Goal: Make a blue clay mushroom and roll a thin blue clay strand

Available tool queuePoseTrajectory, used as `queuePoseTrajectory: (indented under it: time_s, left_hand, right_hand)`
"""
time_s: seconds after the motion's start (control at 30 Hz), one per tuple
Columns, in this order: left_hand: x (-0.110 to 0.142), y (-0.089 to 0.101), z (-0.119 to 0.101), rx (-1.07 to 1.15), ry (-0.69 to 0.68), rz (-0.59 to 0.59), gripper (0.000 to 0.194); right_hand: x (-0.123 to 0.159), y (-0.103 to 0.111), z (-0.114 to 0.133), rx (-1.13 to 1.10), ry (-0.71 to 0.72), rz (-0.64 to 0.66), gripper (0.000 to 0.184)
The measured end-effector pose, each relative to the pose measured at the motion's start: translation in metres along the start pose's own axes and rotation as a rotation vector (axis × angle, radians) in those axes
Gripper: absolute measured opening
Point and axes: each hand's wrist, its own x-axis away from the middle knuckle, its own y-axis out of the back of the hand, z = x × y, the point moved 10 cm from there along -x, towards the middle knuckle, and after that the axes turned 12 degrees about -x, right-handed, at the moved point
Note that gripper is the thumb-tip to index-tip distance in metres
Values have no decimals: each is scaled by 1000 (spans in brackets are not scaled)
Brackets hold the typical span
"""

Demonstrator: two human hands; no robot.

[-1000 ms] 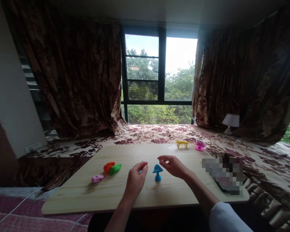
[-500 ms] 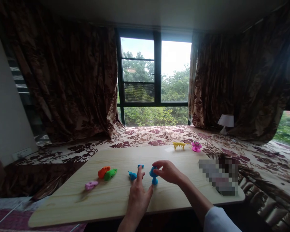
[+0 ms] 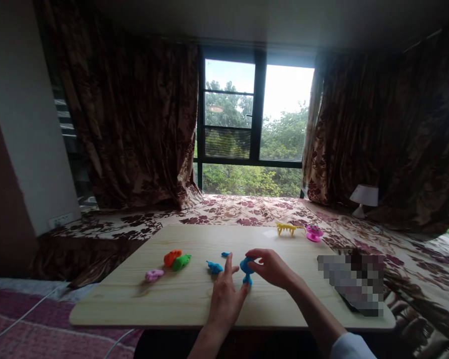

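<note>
A blue clay piece (image 3: 246, 266), with a rounded upper part on a narrower stem and small base, stands upright on the pale wooden table (image 3: 172, 304). My right hand (image 3: 271, 268) is closed on its upper part, fingertips and thumb pinching from above and the right. My left hand (image 3: 226, 299) is just left of it, fingers apart and index finger raised, the thumb tip at the base. Left of that hand lies a blue clay lump (image 3: 214, 268) with a thin pointed end, partly covered by the fingers. Behind the index finger is a smaller blue bit (image 3: 225, 254).
Orange (image 3: 171, 258), green (image 3: 181, 263) and pink (image 3: 154, 275) clay lumps lie at the left. A yellow four-legged figure (image 3: 286, 229) and a pink stand-shaped piece (image 3: 314, 233) are at the far right edge. A blurred-out flat object (image 3: 353, 284) lies at the right.
The whole view has shifted, so the table and hands appear further right. Both hands keep nearly the same pose around the blue clay piece.
</note>
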Motion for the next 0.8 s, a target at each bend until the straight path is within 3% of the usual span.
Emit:
queuePoseTrajectory:
  time_s: [0.23,0.53,0.8]
  left_hand:
    - [-3,-12,-4,-58,-27,31,75]
    - [-3,-14,-3,-100,-40,23,76]
    - [-2,-15,-2,-129,-35,25,75]
  right_hand:
    - [4,-5,3,20,14,52,25]
    - [5,-4,21,96,58,60,26]
    - [5,-12,16,133,51,101,25]
